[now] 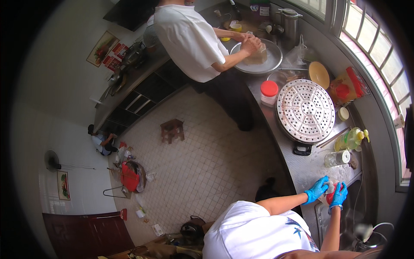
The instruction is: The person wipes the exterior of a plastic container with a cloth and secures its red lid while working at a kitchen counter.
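Observation:
My left hand (317, 189), in a blue glove, grips a pale, crumpled piece (329, 187), perhaps a cloth. In a matching glove, my right hand (339, 196) holds a red thing (330, 196) against it; the fingers partly hide both, so I cannot tell exactly what they are. Both hands are close together over the corner where the steel counter (307, 174) meets the sink (347, 210). Just beyond them stand a clear jar with a white lid (338, 158) and a yellow-green bottle (351, 139).
A perforated steamer tray (305, 111) rests on a dark-handled pot beside a red-lidded jar (269, 92). Farther along, a co-worker (194, 42) handles something in a large metal basin (273, 63). A wooden stool (172, 129) stands on the tiles. Another person (102, 142) crouches far left.

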Demonstrator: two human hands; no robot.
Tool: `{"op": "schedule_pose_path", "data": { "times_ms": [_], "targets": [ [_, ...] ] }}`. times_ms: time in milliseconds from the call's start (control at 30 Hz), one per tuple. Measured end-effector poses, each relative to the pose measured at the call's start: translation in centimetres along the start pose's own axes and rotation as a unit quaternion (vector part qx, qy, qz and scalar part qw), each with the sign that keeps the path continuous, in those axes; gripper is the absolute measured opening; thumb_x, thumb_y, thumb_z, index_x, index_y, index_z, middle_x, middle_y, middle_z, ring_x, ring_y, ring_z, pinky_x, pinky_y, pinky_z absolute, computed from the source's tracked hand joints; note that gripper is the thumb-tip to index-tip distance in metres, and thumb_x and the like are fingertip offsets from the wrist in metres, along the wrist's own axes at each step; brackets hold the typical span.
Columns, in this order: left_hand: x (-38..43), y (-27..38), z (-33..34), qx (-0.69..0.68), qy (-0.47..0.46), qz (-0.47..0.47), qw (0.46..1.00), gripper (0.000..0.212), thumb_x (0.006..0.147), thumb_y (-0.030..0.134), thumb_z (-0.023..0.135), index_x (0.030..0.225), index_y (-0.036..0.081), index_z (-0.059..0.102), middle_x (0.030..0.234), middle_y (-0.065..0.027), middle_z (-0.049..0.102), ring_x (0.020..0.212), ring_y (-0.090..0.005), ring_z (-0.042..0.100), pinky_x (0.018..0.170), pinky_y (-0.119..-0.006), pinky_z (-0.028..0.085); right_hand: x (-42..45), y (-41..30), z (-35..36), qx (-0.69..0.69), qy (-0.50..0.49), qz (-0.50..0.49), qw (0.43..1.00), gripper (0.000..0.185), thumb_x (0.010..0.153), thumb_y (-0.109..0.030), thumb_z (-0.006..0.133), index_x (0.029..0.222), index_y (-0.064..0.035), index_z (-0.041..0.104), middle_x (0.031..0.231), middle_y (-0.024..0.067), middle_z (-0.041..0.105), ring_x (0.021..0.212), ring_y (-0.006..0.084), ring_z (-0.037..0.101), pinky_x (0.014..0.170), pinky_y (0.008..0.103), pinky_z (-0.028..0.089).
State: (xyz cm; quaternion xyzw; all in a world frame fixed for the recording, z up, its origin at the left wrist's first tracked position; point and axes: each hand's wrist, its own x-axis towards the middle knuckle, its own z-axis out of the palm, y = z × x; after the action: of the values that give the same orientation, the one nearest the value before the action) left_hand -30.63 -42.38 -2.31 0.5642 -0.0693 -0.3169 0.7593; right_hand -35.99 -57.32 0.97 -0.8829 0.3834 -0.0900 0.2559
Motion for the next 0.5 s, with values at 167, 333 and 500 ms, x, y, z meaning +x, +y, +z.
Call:
{"op": "schedule_pose_path", "data": {
  "times_ms": [167, 333, 500],
  "targets": [
    [-1.6, -1.6, 0.8, 0.104, 0.031, 0.07, 0.992, 0.044, 0.096, 0.009, 0.046, 0.139, 0.003, 0.037, 0.142, -0.0154, 0.041, 0.13, -0.0282, 0.042, 0.109, -0.037, 0.032, -2.5, -4.6, 0.0, -0.122, 0.091, -0.008, 0.988, 0.044, 0.096, -0.039, 0.044, 0.123, -0.0047, 0.056, 0.12, 0.0174, 0.057, 0.11, 0.0353, 0.054, 0.093, 0.0431, 0.043],
    [-0.3, -4.0, -0.6, 0.121, 0.116, 0.01, 0.986, 0.038, 0.094, 0.01, 0.048, 0.132, 0.004, 0.046, 0.131, -0.0197, 0.051, 0.12, -0.0339, 0.05, 0.101, -0.038, 0.04, -3.3, -5.4, -0.5, -0.117, 0.085, -0.076, 0.986, 0.043, 0.094, -0.032, 0.048, 0.125, -0.0029, 0.054, 0.122, 0.0183, 0.056, 0.113, 0.0348, 0.054, 0.097, 0.0417, 0.041],
    [3.2, -4.5, -1.8, 0.215, 0.182, -0.065, 0.957, 0.026, 0.092, 0.013, 0.051, 0.115, 0.002, 0.055, 0.107, -0.0214, 0.057, 0.103, -0.0376, 0.055, 0.094, -0.04, 0.043, -3.0, -7.0, -1.8, -0.081, 0.02, -0.161, 0.983, 0.047, 0.09, -0.03, 0.052, 0.126, -0.0004, 0.053, 0.126, 0.0223, 0.054, 0.118, 0.0382, 0.051, 0.101, 0.0435, 0.039]
  ]
}}
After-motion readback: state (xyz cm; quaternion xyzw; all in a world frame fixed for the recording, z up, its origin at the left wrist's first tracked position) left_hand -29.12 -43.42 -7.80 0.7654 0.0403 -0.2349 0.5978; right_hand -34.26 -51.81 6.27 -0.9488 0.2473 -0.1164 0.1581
